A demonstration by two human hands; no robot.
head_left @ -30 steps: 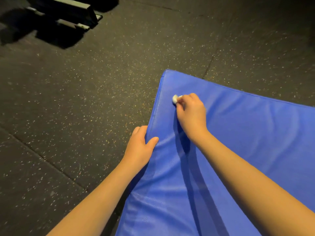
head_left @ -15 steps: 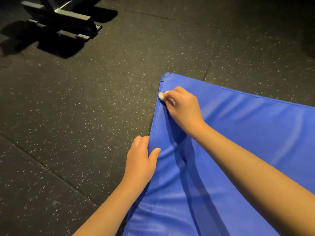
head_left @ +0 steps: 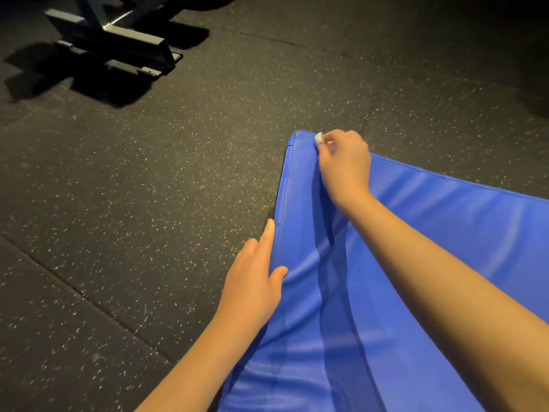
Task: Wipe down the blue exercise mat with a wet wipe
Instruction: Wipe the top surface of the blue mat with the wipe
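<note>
The dark speckled rubber floor (head_left: 148,188) carries the blue padded vinyl exercise mat (head_left: 475,218), which lies flat with its far-left corner in view and its body running off right and toward the camera. A grey steel equipment frame (head_left: 130,44) sits well apart at far left. And the stroke has travelled: the right hand (head_left: 344,165), just inside the left edge a second ago, is now at the far edge right beside the corner. The left hand (head_left: 252,286) has eased, its fingers (head_left: 269,233) uncurled and lying straight along the mat's side, thumb resting on top, steadying rather than gripping. The right fingers (head_left: 326,145) stay clenched round a small white balled-up wet wipe (head_left: 318,138), pressing it to the seam. My read: the corner is nearly covered and the broad stretch to the right waits. Ahead of the wipe the mat ends, so the open run is rightward or back, with bare floor beyond both edges.
</note>
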